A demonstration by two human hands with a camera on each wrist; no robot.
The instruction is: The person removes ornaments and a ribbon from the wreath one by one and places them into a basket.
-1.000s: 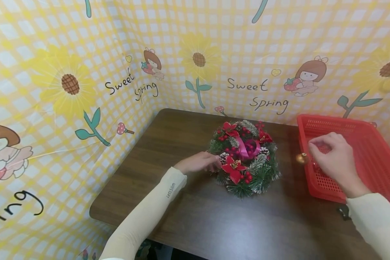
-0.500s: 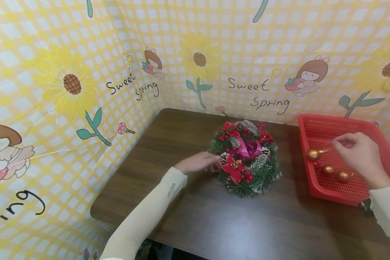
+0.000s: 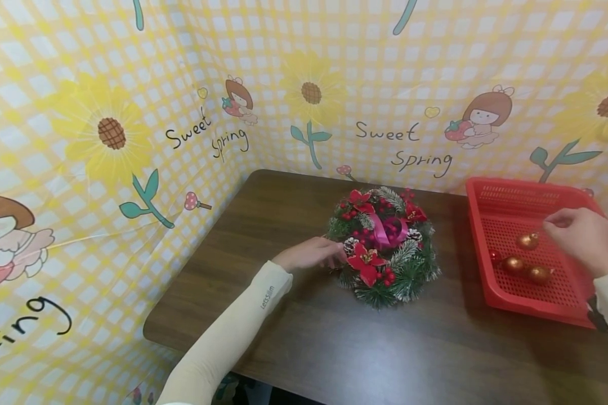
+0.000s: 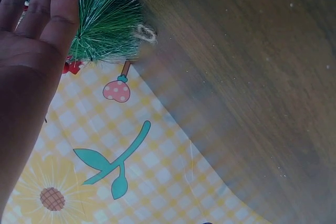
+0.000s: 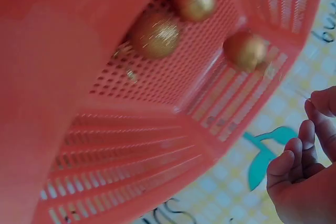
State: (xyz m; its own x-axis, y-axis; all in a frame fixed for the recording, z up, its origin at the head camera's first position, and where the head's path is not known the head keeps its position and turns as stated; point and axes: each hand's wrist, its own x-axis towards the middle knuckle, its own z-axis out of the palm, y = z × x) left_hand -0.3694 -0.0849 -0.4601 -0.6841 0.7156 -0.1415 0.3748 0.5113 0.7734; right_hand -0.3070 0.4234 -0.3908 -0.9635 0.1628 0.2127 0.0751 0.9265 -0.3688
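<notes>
My right hand (image 3: 582,236) is above the red basket (image 3: 478,239), thumb and forefinger pinching a thin thread. From that thread hangs a gold Christmas bauble (image 3: 527,241), seen blurred in the right wrist view (image 5: 244,51). Below it in the basket lie two more gold baubles (image 3: 513,264) and a small red bauble (image 3: 494,256). My left hand (image 3: 311,253) touches the left side of a green Christmas wreath (image 3: 412,275) with fairly straight fingers. Red poinsettias, berries, pinecones and a purple ribbon (image 3: 385,232) decorate the wreath. Some left fingertips are hidden among its needles.
The dark wooden table (image 3: 304,326) carries both wreath and basket. Behind and to the left hangs a yellow checked cloth (image 3: 263,56) with sunflower prints. A small twine loop (image 4: 146,33) sticks out of the wreath in the left wrist view.
My right hand has moved right, carrying the hanging gold bauble from beside the basket's left rim to over its inside. The left hand and the wreath have stayed put.
</notes>
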